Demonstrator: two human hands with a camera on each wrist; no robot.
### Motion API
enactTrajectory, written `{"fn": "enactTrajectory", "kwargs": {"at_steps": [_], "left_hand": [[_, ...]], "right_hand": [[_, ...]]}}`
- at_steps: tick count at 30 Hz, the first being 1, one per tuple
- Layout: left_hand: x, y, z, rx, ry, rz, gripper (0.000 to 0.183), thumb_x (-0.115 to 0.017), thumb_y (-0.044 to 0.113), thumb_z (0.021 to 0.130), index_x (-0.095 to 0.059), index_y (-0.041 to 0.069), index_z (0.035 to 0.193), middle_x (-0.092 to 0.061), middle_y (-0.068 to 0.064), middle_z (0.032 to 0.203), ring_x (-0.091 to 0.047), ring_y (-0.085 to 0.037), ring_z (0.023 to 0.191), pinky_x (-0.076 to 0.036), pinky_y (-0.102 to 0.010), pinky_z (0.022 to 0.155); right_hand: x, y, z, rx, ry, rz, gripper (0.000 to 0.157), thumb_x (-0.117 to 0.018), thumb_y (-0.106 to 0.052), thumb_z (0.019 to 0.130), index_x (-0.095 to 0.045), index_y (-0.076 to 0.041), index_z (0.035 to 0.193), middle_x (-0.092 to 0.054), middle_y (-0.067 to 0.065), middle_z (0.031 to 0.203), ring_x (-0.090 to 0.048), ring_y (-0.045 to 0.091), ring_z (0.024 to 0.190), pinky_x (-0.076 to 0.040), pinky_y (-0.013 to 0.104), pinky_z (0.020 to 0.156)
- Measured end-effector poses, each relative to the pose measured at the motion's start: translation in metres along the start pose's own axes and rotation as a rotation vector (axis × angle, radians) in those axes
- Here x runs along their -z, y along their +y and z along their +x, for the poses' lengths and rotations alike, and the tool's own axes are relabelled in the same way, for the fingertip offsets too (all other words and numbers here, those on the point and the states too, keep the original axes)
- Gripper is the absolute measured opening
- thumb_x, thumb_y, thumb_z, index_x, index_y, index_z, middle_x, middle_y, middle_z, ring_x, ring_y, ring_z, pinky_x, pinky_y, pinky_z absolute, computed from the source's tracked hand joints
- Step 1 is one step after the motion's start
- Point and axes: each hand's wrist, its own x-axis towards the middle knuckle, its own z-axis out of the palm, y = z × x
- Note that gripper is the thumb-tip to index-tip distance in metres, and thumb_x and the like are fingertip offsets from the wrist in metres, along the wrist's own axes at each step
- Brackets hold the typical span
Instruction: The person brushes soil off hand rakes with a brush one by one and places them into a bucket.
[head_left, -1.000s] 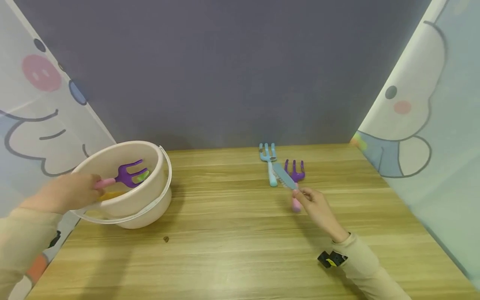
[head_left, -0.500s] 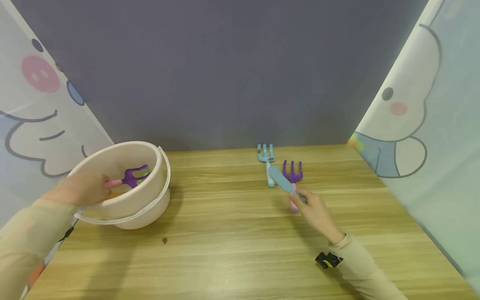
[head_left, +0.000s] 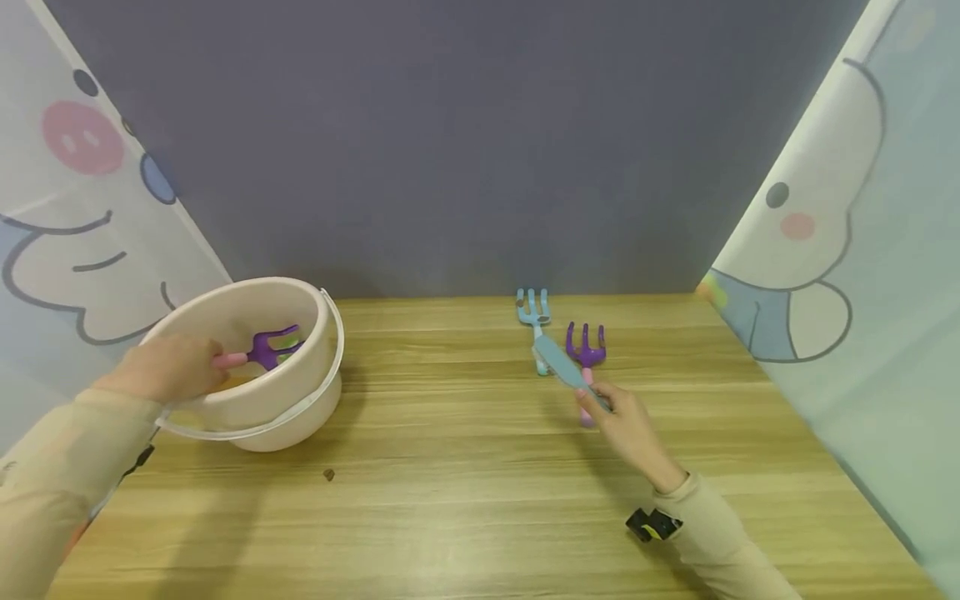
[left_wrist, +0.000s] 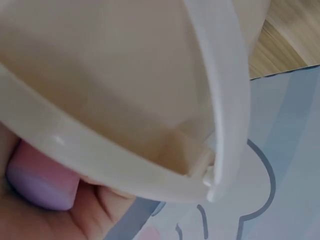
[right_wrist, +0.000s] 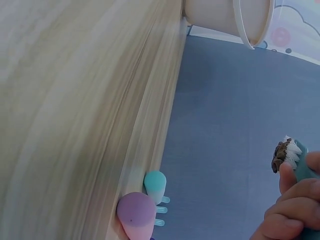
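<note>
My left hand grips the pink handle of a purple-headed toy hand fork over the cream bucket. The fork's tines reach inside the rim. In the left wrist view, the handle's purple end shows in my palm beside the rim. My right hand holds a blue-grey brush over the table. Brown dirt clings to its white bristles in the right wrist view. Beneath and beyond the brush lie a light blue hand fork and a second purple hand fork with pink handle.
A green item and something yellow, mostly hidden, are inside the bucket. One small brown crumb lies on the wooden table. A dark grey panel stands behind, with cartoon-printed sheets at both sides.
My left hand has moved a little right, taking its fork further into the bucket. In my right hand the brush has turned, so its bristles no longer show from above.
</note>
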Motion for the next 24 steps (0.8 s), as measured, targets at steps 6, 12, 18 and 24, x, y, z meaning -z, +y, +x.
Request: {"fn": "enactTrajectory", "kwargs": {"at_steps": [6,12,18,24], "left_hand": [[-0.0051,-0.0065,0.0015,0.010,-0.036,-0.026,0.033,-0.049,0.041,0.089,-0.061,0.017,0.069,-0.057,-0.006,0.072,-0.051,-0.026,0.068,-0.039,-0.043,0.054],[-0.0077,-0.0068,0.0015,-0.001,-0.060,-0.036,0.042,-0.041,0.049,0.093,-0.063,0.018,0.075,-0.055,-0.002,0.070,-0.051,-0.024,0.069,-0.039,-0.040,0.056],[-0.0062,-0.0065,0.0026,-0.005,-0.030,-0.043,0.049,-0.039,0.053,0.092,-0.065,0.011,0.089,-0.060,-0.004,0.075,-0.054,-0.026,0.072,-0.040,-0.043,0.058],[-0.0056,-0.0060,0.0003,0.014,0.024,-0.022,0.056,-0.045,0.051,0.091,-0.058,-0.001,0.109,-0.062,-0.024,0.101,-0.057,-0.045,0.088,-0.043,-0.054,0.060]], "right_hand": [[-0.0004,0.0021,-0.0012,-0.015,-0.033,0.027,0.039,-0.048,-0.033,0.095,-0.061,0.002,0.105,-0.036,-0.002,0.054,-0.025,0.003,0.039,-0.023,0.016,0.036],[0.0009,0.0004,-0.0019,-0.013,-0.041,0.037,0.041,-0.048,-0.033,0.094,-0.060,0.004,0.110,-0.036,-0.002,0.054,-0.026,0.003,0.040,-0.023,0.017,0.036],[0.0015,0.0003,-0.0006,-0.016,-0.048,0.039,0.043,-0.048,-0.034,0.095,-0.059,0.004,0.109,-0.040,0.001,0.060,-0.030,0.005,0.042,-0.027,0.017,0.038],[0.0026,-0.0004,-0.0018,-0.003,-0.044,0.042,0.040,-0.048,-0.033,0.095,-0.061,0.003,0.105,-0.039,0.000,0.058,-0.029,0.005,0.042,-0.026,0.019,0.037]]}}
